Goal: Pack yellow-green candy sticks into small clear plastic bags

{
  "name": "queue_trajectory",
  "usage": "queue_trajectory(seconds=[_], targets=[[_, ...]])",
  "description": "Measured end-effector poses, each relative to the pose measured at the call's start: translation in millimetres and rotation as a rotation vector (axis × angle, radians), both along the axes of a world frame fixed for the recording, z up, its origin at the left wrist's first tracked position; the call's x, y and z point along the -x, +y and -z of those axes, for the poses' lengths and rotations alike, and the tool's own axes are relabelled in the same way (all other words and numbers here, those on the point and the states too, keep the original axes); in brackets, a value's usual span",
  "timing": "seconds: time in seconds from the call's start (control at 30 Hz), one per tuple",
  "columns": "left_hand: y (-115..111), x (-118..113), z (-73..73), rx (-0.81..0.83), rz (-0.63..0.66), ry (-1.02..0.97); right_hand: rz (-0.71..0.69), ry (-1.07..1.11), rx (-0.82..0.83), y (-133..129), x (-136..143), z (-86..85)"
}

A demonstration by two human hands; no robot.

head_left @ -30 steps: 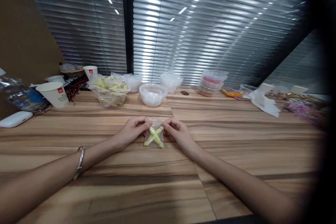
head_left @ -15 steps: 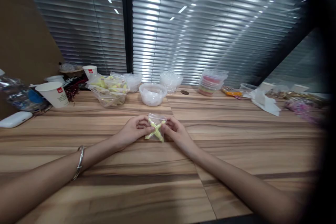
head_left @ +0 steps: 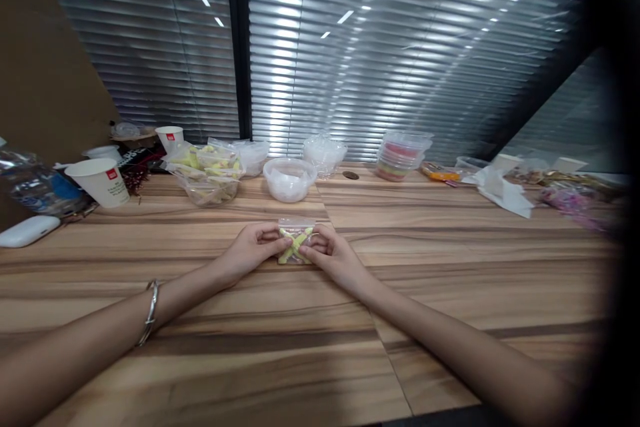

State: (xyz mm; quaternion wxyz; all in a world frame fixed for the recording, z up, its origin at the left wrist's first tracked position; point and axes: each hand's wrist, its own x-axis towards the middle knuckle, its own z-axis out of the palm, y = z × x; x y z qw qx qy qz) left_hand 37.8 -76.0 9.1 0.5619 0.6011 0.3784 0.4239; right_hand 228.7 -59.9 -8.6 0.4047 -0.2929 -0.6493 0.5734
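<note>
A small clear zip bag [head_left: 296, 255] with yellow pieces crossed in an X inside is held upright just over the wooden table [head_left: 250, 360]. My left hand [head_left: 253, 250] pinches its left side, thumb in front and fingers behind. On the right side my right hand [head_left: 336, 255] grips it the same way, its thumb lying over the yellow pieces. What the pieces are I cannot make out. Beyond the hands stands a clear plastic bowl [head_left: 289, 180] with whitish plastic in it. To its left, a clear container [head_left: 207, 192] is heaped with similar bags of yellow pieces.
Paper cups [head_left: 105, 183], a plastic bottle [head_left: 35, 180] and a white case [head_left: 30, 231] are at the left. Stacked tubs [head_left: 400, 159] stand at the back, near a round dark disc [head_left: 351, 175]. Crumpled tissue [head_left: 503, 192] and tinsel-like bundles [head_left: 575, 203] lie at the right.
The bag has turned from slightly tilted to nearly straight and looks flatter. My right thumb has slid lower and further inward over it. Both hands still hold the bag.
</note>
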Motion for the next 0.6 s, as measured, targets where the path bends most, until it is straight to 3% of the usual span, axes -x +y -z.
queue_trajectory(seconds=[0.1,0.23,0.37,0.47,0.6], targets=[[-0.9,-0.6,1.9,0.007,-0.022,-0.009,0.003,0.007,-0.013,-0.4,0.4,1.3],[-3.1,-0.9,-1.0,-0.071,-0.094,0.041,0.11,-0.018,-0.06,0.6,-1.1,4.1],[-7.0,3.4,-16.8,-0.211,-0.036,0.121,0.148,-0.105,-0.198,-2.6,-3.3,0.8],[-4.1,12.6,-30.0,-0.305,0.037,0.288,0.146,-0.149,-0.277,-7.4,-3.3,-5.5],[10.5,32.2,-47.8,-0.312,0.021,0.378,0.069,-0.121,-0.23,-9.4,-2.5,-9.9]])
